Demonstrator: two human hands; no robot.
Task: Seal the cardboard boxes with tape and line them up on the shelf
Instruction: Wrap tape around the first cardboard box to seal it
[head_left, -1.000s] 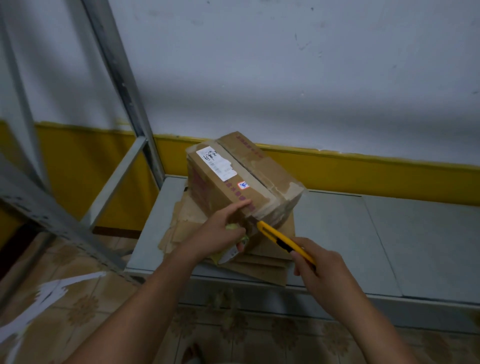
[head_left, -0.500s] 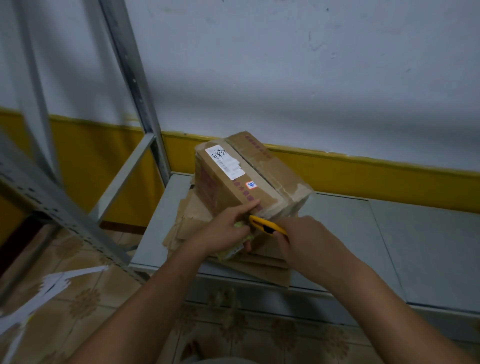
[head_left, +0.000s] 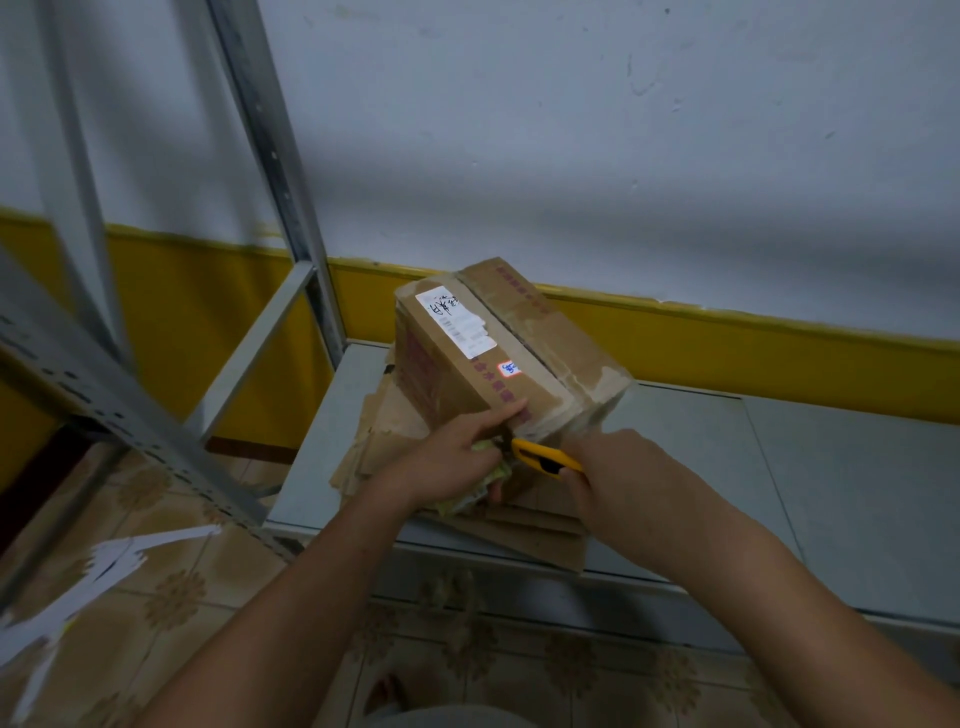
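Right hand (head_left: 618, 467) grips the yellow utility knife (head_left: 543, 457); left hand (head_left: 452, 462) clutches a tape roll (head_left: 497, 472) against the cardboard box (head_left: 493, 358), twelve o'clock on the shelf (head_left: 727, 493). The blade points nine o'clock, so a slip could nick those fingers (head_left: 511, 410).

The grey metal shelf (head_left: 857, 493) bears a stack of flattened cardboard sheets (head_left: 524, 538) near its left end.

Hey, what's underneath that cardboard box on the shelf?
A stack of flattened cardboard sheets lies under the box, on the grey shelf. The box, left hand and right hand cover its middle, so the sheet count is unclear.
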